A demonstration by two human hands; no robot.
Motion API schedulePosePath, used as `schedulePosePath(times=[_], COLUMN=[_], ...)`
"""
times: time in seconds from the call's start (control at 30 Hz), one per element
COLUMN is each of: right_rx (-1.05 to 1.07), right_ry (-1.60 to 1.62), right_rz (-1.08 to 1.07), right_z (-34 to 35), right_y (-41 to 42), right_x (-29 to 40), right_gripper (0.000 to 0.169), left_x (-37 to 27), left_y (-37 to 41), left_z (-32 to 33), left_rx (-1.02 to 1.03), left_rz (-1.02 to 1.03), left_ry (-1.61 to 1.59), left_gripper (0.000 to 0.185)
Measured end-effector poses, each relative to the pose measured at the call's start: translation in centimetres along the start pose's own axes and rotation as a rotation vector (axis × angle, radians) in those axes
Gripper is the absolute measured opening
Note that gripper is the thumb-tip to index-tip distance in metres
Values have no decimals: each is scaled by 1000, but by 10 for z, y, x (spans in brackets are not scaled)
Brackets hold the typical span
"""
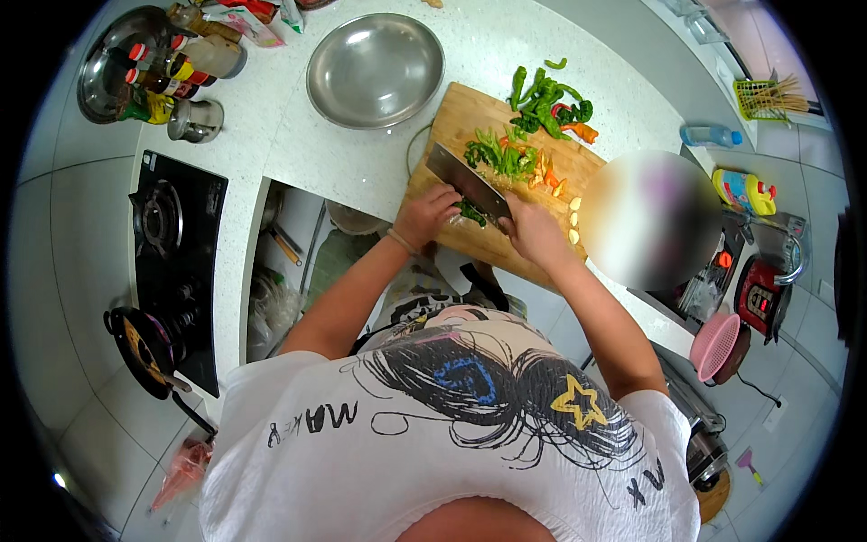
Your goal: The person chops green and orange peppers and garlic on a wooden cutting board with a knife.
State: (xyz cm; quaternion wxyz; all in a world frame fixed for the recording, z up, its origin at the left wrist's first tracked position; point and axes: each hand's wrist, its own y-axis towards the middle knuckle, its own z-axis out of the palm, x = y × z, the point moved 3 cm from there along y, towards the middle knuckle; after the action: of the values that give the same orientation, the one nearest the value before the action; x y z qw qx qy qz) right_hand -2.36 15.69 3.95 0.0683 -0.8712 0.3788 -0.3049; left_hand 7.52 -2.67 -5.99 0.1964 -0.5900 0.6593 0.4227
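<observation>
On a wooden cutting board point(467, 108), my right hand point(535, 227) grips the handle of a cleaver point(466, 179). The broad blade slants up and left across the board. My left hand point(428, 211) rests beside the blade, its fingertips on a dark green pepper piece point(472, 213). Cut green peppers point(498, 154) and orange pepper pieces point(544, 173) lie beyond the blade. Several peeled garlic cloves point(574, 219) line the board's right side. Whole green peppers point(542, 101) lie at the board's far edge and on the counter, with an orange pepper point(582, 131) near them.
A steel bowl point(376, 71) stands beyond the board. Bottles point(162, 61) and a glass jar point(195, 120) are at far left, above a gas hob point(179, 271) with a pan point(139, 352). A blurred round patch covers the counter at right, near a pink basket point(715, 347).
</observation>
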Motion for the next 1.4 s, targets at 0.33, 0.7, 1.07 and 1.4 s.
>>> schedulePosePath(times=[0.33,0.7,1.07,1.4], right_rx=[-304,4,-14,99], right_ry=[207,-229,-158,-260], right_rz=[138,-14,54,34], right_z=[30,15,-11,3], right_y=[11,-7,-16,-15], right_x=[-18,-16,-3,-7], right_gripper=[35,22,25,28], left_x=[-18,-8,-17,-16], left_y=[21,2,6,1], left_z=[-10,9,14,17], left_rx=[69,28,0,-74], left_rz=[21,-48,-60,-40], left_ry=[93,26,12,24], left_gripper=[28,22,15,10])
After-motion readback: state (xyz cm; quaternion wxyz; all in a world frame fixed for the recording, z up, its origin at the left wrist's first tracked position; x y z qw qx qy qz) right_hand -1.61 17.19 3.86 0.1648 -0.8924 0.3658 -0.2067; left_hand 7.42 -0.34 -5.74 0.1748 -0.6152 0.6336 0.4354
